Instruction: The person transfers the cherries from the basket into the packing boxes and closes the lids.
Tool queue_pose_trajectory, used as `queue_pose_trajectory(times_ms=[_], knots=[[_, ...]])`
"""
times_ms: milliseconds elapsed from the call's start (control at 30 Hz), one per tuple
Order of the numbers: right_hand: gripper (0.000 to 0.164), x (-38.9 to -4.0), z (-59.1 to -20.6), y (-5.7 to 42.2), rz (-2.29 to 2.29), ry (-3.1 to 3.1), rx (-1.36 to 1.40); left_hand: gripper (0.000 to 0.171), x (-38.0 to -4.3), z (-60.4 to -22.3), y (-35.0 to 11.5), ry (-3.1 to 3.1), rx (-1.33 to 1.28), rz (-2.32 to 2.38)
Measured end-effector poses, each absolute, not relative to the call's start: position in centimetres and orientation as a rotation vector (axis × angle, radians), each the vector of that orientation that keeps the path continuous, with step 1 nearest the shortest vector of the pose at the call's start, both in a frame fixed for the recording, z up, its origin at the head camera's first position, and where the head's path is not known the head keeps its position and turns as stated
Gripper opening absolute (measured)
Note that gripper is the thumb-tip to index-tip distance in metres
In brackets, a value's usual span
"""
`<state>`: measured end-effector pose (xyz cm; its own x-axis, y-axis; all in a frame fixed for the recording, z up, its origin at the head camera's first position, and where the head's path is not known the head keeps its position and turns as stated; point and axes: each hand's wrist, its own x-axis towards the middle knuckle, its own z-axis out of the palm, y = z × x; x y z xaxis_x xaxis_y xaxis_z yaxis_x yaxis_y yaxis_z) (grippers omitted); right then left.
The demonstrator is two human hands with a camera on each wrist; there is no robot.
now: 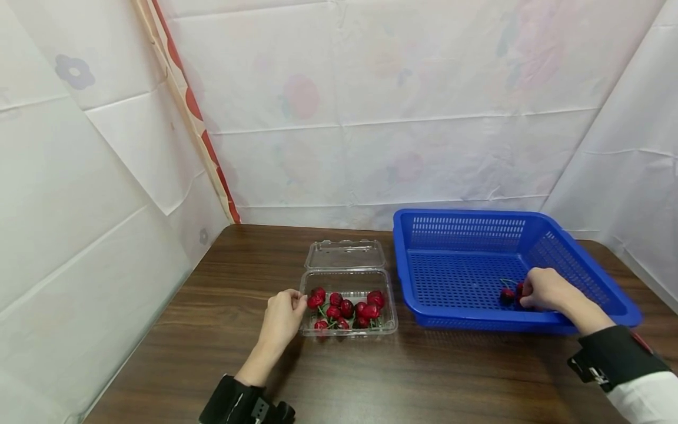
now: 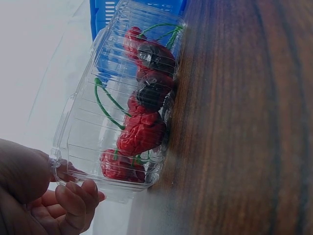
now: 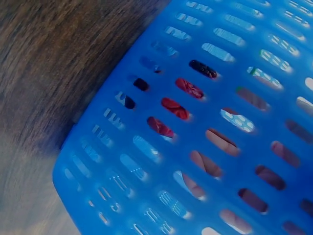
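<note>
Several red cherries (image 1: 346,308) with green stems lie in a clear plastic clamshell box (image 1: 392,300), its lid folded back. At the box's left side, my left hand (image 1: 283,317) pinches the rim between thumb and fingers; the left wrist view shows the hand (image 2: 54,200) at the box's wall (image 2: 73,117). My right hand (image 1: 548,290) reaches into a blue plastic basket (image 1: 482,318), its curled fingers gripping cherries (image 1: 507,296) near the front wall. The fingertips are partly hidden. Through the basket's slots in the right wrist view, red cherries (image 3: 174,108) and fingers show.
A dark wooden table (image 1: 397,377) bears the box and basket, the basket to the right. White patterned sheets (image 1: 371,159) hang behind and at both sides. The basket's raised rim (image 1: 402,265) surrounds the right hand's place.
</note>
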<state>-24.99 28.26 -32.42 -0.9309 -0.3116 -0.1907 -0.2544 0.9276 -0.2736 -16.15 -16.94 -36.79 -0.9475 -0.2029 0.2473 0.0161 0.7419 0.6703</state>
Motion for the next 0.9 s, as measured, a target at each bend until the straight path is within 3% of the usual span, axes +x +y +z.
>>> queue_pose_trajectory(times_ms=[900], knots=[[0.018, -24.1, -29.5, 28.2, -0.497, 3.021, -0.424, 0.015, -16.2, -36.9, -16.9, -2.634, 0.152, -1.015]])
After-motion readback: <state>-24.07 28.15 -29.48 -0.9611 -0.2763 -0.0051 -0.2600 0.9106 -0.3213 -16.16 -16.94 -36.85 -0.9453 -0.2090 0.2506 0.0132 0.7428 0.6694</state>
